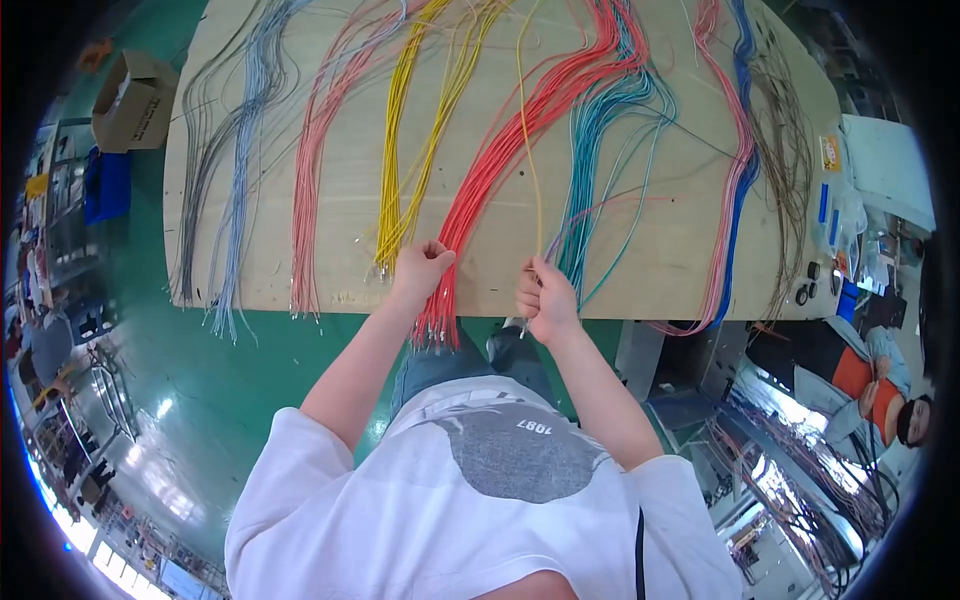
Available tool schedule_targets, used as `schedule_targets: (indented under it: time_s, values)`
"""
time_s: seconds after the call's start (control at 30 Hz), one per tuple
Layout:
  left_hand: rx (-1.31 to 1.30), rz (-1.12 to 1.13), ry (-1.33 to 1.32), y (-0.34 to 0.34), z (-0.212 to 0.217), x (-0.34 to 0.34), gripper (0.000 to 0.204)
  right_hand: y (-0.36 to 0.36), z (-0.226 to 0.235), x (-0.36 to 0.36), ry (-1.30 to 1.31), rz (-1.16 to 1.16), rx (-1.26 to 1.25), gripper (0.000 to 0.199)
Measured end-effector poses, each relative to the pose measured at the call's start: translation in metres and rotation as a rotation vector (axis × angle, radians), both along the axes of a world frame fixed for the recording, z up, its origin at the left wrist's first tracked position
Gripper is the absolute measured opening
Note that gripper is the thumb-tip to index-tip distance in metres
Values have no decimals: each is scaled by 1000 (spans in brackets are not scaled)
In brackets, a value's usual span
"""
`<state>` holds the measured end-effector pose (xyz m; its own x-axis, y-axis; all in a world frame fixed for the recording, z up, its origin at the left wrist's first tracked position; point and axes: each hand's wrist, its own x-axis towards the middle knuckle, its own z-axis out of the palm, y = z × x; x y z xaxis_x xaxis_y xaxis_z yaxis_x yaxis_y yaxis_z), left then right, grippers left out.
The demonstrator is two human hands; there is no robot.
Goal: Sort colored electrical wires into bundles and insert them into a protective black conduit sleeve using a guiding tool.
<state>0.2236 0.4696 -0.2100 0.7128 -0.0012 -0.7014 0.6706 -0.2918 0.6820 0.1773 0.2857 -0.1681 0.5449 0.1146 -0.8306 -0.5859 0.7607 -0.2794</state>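
A wooden board (650, 250) carries bundles of coloured wires laid side by side. My left hand (418, 270) rests at the near edge, its fingers touching the red wire bundle (500, 150), just right of the yellow bundle (400, 170). My right hand (545, 295) is closed on a single thin yellow wire (528, 140) that runs up the board, beside the teal bundle (590, 170).
Grey and light-blue wires (235, 170), pink wires (310, 170), and pink, blue and brown bundles (740, 180) also lie on the board. A cardboard box (135, 100) sits on the green floor at the left. Another person (870, 385) is at the right.
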Motion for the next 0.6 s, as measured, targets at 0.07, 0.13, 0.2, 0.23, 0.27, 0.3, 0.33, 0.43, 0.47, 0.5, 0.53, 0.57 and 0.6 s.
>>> schedule_targets:
  time_s: [0.07,0.13,0.2,0.23,0.27,0.3,0.33,0.43,0.47,0.5,0.53,0.57,0.6]
  values:
    - [-67,-12,-23,3,2,6,13,18,11,5,13,151,-63,18]
    - [-131,-29,-44,1,12,10,14,28,6,3,8,175,-130,18]
    - [182,-226,-303,-10,22,16,17,33,-4,1,0,203,-191,17]
    - [313,-288,-421,-12,13,13,19,33,-9,0,12,181,-196,17]
    - [315,-289,-416,-14,2,10,19,33,-12,-1,25,158,-201,17]
    - [415,-366,-454,-16,-5,9,18,32,-12,-2,33,160,-196,17]
    - [515,-443,-492,-15,-11,9,17,31,-10,-3,38,168,-210,17]
    - [312,-367,-250,-9,-14,17,16,27,-8,-5,42,167,-225,17]
    - [312,-373,-242,-6,-13,19,16,27,-9,-5,32,162,-229,17]
    - [339,-363,-256,-3,-12,22,15,27,-11,-5,28,164,-240,18]
    - [367,-353,-272,0,-10,24,15,27,-14,-5,32,158,-238,18]
    - [340,-408,-288,2,-8,24,16,29,-18,-5,58,209,-251,19]
    - [342,-416,-287,2,-3,21,16,32,-23,-3,81,260,-263,19]
